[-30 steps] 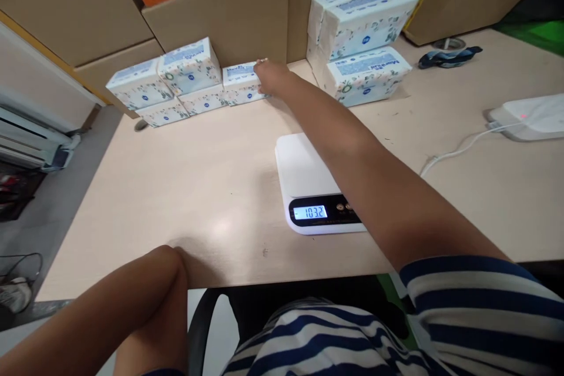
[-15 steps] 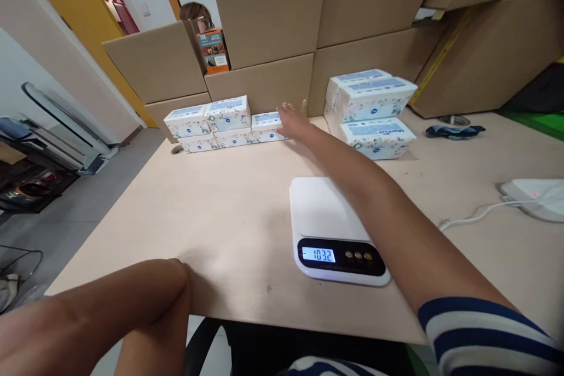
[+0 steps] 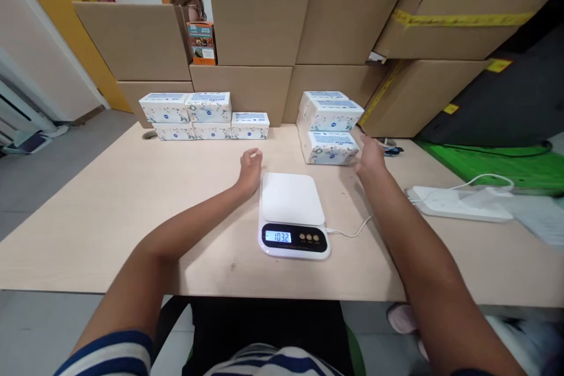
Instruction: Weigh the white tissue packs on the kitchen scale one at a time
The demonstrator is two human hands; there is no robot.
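My left hand (image 3: 251,171) is over the table just left of the white digital scale (image 3: 291,198), its fingers loosely curled and nothing in them. The scale's pan is bare and its lit display reads about 103.2 with a minus mark. My right hand (image 3: 371,155) is at the right side of a stack of tissue packs (image 3: 332,148); the fingers look parted, though partly hidden, and I cannot tell whether they touch the pack. More white printed tissue packs (image 3: 208,107) form a row at the back left, two high on its left part and one high at its right end.
Cardboard boxes (image 3: 242,91) line the back of the table (image 3: 132,205). A small orange box (image 3: 202,44) stands among them, with a person's head behind. On the right are a white power strip (image 3: 458,202) with cables, a dark item with a tape roll, and a green surface (image 3: 497,165).
My right hand has left the pack at the right end of the left row and moved right to the other stack. My left hand has come into view beside the scale. The view has turned.
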